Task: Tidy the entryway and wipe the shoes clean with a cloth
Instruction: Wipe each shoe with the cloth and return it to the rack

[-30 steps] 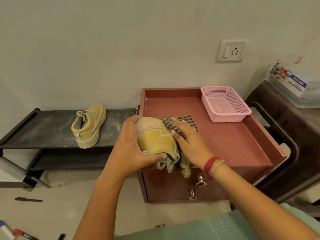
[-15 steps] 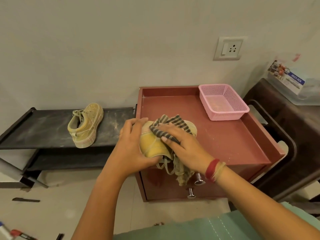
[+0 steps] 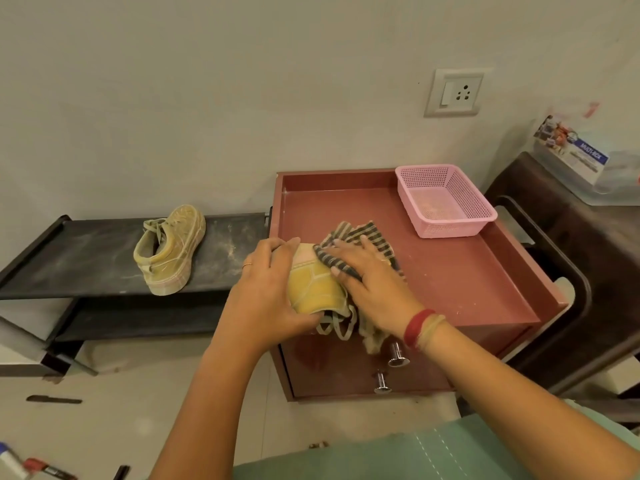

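Note:
A yellow sneaker [image 3: 313, 287] lies on its side at the front left of the red cabinet top [image 3: 450, 278], laces hanging over the edge. My left hand [image 3: 266, 292] grips it from the left, thumb under the heel. My right hand [image 3: 372, 282] presses a striped cloth [image 3: 360, 237] flat against the shoe's upper side with straight fingers. Part of the cloth hangs below my right wrist. The second yellow sneaker [image 3: 169, 249] stands on the dusty black shoe rack [image 3: 69, 258] to the left.
A pink plastic basket [image 3: 445, 200] sits at the back right of the cabinet top. A dark chair [image 3: 561, 271] stands right of the cabinet. Markers [image 3: 41, 469] and a dark object lie on the floor at the lower left. A wall socket [image 3: 453, 93] is above.
My right hand has slid the cloth forward and back along the shoe, which has turned slightly under it. My left hand keeps its hold.

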### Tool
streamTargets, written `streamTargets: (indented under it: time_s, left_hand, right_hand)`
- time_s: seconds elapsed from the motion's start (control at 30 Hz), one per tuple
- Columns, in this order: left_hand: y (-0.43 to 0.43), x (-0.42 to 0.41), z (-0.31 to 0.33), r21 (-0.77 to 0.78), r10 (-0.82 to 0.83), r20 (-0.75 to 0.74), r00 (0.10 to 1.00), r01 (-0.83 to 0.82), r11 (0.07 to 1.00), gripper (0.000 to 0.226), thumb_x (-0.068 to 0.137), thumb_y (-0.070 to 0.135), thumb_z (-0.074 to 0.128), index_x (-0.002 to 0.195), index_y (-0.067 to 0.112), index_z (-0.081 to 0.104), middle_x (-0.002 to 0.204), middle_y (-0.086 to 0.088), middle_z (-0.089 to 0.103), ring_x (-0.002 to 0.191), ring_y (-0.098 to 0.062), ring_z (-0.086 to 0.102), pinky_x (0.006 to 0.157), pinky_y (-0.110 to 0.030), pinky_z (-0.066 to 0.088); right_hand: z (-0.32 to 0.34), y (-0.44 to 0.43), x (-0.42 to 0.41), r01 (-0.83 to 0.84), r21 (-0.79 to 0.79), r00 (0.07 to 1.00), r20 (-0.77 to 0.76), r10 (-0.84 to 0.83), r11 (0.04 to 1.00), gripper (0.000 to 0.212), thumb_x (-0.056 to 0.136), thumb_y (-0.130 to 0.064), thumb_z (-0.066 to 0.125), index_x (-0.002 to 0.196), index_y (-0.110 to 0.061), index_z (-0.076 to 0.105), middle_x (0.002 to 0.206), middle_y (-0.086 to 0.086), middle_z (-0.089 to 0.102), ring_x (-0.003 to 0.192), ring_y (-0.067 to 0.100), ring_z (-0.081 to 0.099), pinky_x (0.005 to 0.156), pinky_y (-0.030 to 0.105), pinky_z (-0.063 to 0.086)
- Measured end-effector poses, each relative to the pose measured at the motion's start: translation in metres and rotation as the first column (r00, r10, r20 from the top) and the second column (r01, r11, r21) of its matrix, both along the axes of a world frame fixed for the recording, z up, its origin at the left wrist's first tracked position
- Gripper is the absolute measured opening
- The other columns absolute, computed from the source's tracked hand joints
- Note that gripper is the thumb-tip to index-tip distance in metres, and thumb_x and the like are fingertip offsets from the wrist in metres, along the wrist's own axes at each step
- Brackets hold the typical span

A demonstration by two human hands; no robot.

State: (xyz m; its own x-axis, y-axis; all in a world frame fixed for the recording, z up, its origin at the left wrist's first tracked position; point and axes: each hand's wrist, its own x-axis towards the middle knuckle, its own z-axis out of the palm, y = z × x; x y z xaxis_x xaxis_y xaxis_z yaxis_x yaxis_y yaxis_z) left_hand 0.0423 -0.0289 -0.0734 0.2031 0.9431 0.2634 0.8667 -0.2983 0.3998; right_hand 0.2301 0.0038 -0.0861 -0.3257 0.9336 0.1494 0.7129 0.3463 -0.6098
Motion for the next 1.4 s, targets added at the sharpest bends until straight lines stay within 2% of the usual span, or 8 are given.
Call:
streamTargets:
  time_s: [0.2,0.37,0.47,0.63,0.73,1.17,1.33,1.4]
  left_hand:
    - [-0.002,0.003,0.006,0.001,0.069,-0.099,0.993,-0.07,0.998,0.104,0.061,0.059,0.075,0.148,0.024,0.028,0.143,0.003,0.031,0.127,-0.02,0.037,0.088,-0.037,0.045]
    - [-0.001,0.0,0.004,0.004,0.055,-0.131,0.99,-0.055,0.998,0.104,0.06,0.061,0.075,0.146,0.027,0.03,0.142,0.003,0.032,0.125,-0.02,0.039,0.082,-0.036,0.046]
    - [0.0,0.002,0.006,-0.011,0.063,-0.156,0.986,-0.066,0.998,0.108,0.057,0.07,0.073,0.147,0.028,0.029,0.144,0.003,0.03,0.128,-0.019,0.037,0.085,-0.037,0.047]
    - [0.003,0.001,0.003,0.002,0.074,-0.146,0.986,-0.075,0.997,0.105,0.056,0.072,0.064,0.144,0.024,0.034,0.137,0.001,0.036,0.121,-0.021,0.044,0.078,-0.036,0.048]
    - [0.004,0.002,0.002,0.012,0.092,-0.172,0.981,-0.091,0.996,0.103,0.055,0.073,0.056,0.143,0.024,0.037,0.135,0.0,0.039,0.118,-0.021,0.046,0.073,-0.034,0.047]
    - [0.0,0.007,0.005,-0.014,0.08,-0.191,0.978,-0.084,0.996,0.102,0.06,0.062,0.073,0.146,0.025,0.031,0.138,0.001,0.033,0.12,-0.021,0.043,0.072,-0.033,0.044]
    - [0.001,0.004,0.005,-0.044,0.089,-0.182,0.979,-0.099,0.994,0.102,0.062,0.062,0.071,0.147,0.028,0.027,0.139,0.004,0.03,0.123,-0.018,0.04,0.077,-0.032,0.045]
    - [0.002,0.006,0.004,-0.045,0.093,-0.178,0.98,-0.102,0.994,0.1,0.062,0.06,0.072,0.146,0.028,0.028,0.137,0.003,0.03,0.121,-0.019,0.039,0.075,-0.032,0.044]
  right_hand:
    - [-0.004,0.017,0.02,0.215,0.057,0.957,0.188,-0.222,0.975,0.042,0.099,-0.037,0.035,0.142,-0.038,0.033,0.155,-0.008,0.022,0.144,0.021,0.015,0.117,0.045,0.009]
    - [-0.008,0.003,0.009,-0.022,0.033,0.997,0.076,0.02,0.999,0.041,0.098,-0.037,0.038,0.14,-0.039,0.036,0.153,-0.012,0.025,0.144,0.015,0.009,0.115,0.038,0.01]
    - [-0.002,0.021,0.018,0.162,0.024,0.983,0.085,-0.163,0.987,0.04,0.098,-0.037,0.037,0.138,-0.038,0.038,0.153,-0.008,0.025,0.144,0.02,0.014,0.117,0.049,0.011]
    - [-0.004,0.007,0.004,-0.033,0.005,0.997,0.07,0.032,0.999,0.04,0.098,-0.04,0.037,0.138,-0.041,0.037,0.152,-0.014,0.026,0.144,0.013,0.009,0.117,0.047,0.002]
    - [-0.001,0.015,0.008,0.107,0.021,0.985,0.137,-0.109,0.994,0.041,0.098,-0.04,0.036,0.139,-0.042,0.035,0.154,-0.013,0.022,0.145,0.019,0.007,0.117,0.052,0.008]
    - [-0.003,0.013,0.007,0.072,0.013,0.989,0.131,-0.073,0.997,0.043,0.098,-0.045,0.033,0.14,-0.038,0.035,0.153,-0.015,0.023,0.145,0.015,0.009,0.117,0.046,0.006]
    - [-0.004,0.027,0.035,0.235,-0.05,0.936,-0.257,-0.24,0.971,0.039,0.098,-0.034,0.042,0.136,-0.027,0.046,0.152,-0.001,0.029,0.14,0.017,0.025,0.115,0.041,0.021]
    - [-0.007,0.023,0.03,0.227,0.003,0.942,-0.253,-0.218,0.974,0.038,0.098,-0.035,0.041,0.135,-0.026,0.047,0.149,0.0,0.035,0.138,0.018,0.028,0.115,0.041,0.023]
